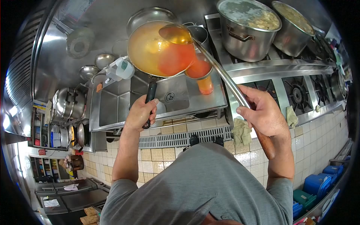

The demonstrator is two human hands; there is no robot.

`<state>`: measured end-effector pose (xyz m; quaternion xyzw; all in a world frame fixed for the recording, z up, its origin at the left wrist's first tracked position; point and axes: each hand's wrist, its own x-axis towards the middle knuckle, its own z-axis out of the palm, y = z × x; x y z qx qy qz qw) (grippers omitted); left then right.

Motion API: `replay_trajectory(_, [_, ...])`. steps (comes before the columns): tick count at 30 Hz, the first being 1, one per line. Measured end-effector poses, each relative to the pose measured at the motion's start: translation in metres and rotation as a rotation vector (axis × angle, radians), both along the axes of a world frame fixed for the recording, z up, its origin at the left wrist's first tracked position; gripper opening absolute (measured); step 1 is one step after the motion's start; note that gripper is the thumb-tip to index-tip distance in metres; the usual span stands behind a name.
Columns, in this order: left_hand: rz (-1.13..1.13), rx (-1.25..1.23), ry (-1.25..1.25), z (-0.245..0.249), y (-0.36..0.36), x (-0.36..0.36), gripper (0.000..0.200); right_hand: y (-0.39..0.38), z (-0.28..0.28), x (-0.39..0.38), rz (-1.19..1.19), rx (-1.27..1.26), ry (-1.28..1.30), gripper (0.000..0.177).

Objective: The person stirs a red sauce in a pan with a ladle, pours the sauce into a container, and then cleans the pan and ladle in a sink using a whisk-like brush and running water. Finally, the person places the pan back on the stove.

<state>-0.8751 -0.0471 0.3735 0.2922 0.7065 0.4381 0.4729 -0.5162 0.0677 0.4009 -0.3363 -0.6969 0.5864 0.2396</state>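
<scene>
My left hand (141,113) is wrapped round the black handle of a wide frying pan (151,92). Yellow-orange liquid, redder on the right side, shows in the pan, which is held above the steel sink. In my right hand (260,108) is a long-handled metal ladle (219,69), its wooden grip end hanging down past my wrist. The ladle's bowl, with golden liquid in it, overlaps the pan's upper right part. Right beside the pan's lower right rim stands a tall container (205,85) of orange-red liquid on the sink counter.
Two large stockpots (240,43) stand on the stove at the back right, with open burners (298,93) in front. A pot (198,33) and a round metal lid (137,18) lie behind the pan. Cloths (242,131) hang at the stove's front.
</scene>
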Motion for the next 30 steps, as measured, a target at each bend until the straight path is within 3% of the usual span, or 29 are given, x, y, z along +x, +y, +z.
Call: replay_trajectory(30, [-0.033, 0.005, 0.199, 0.011, 0.011, 0.000, 0.017, -0.007, 0.004, 0.006, -0.029, -0.034, 0.002, 0.056])
